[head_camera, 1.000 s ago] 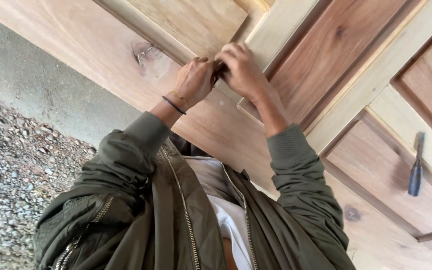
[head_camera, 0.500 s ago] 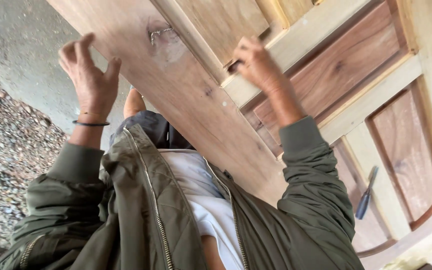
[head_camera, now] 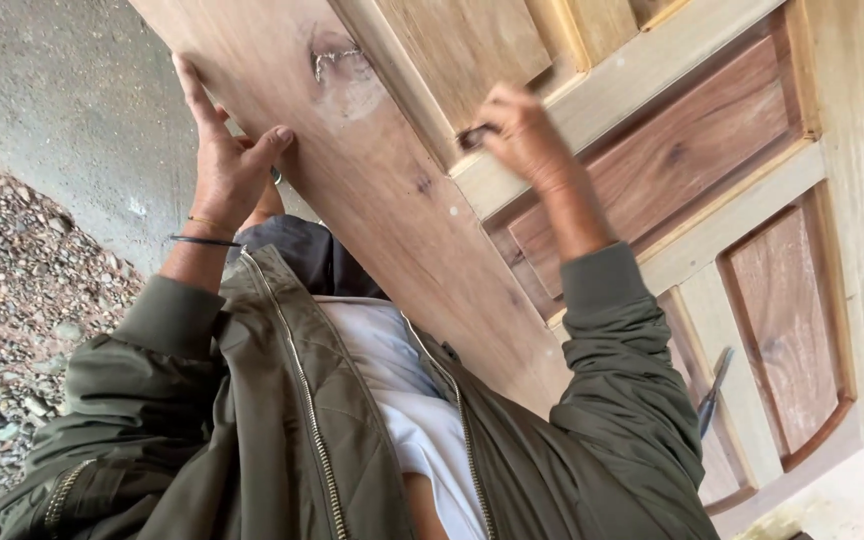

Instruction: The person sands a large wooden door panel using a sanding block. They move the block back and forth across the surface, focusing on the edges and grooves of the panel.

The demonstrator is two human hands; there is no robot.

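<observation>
In the head view, the left hand [head_camera: 227,165] sits in the upper left of the frame, fingers spread wide and laid flat against the edge of the wooden door [head_camera: 402,230], which slants from the top centre down toward the lower right and fills most of the right half. The right hand [head_camera: 522,130], upper centre, is curled narrow with its fingertips pressed on the pale rail between the door's panels; whether it pinches something small there I cannot tell. A dark-handled tool [head_camera: 712,390] lies on the door at the lower right, and gravel [head_camera: 12,300] covers the ground at left.
</observation>
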